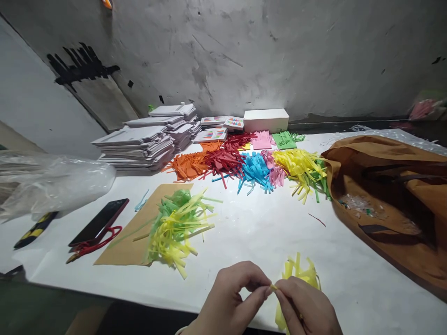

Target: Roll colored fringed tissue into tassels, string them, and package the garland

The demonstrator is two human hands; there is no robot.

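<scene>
Close to the table's front edge, my left hand [235,295] and my right hand [307,304] meet fingertip to fingertip. Thumb and index finger of each pinch a small yellow paper strip [274,287]. Fringed yellow paper [300,267] spreads out behind and beneath my right hand, which partly covers it; whether the pinched strip joins it I cannot tell. Left of my hands, a loose pile of yellow and green paper fringes [178,223] rests on a brown envelope [122,249].
White table [240,232] bears orange [190,165], dark red [225,160], blue [257,171] and yellow fringe bundles [300,163]. Behind stand white stacks [136,144] and a white box [266,120]. A phone [99,221] lies left; a brown bag [384,195] occupies the right.
</scene>
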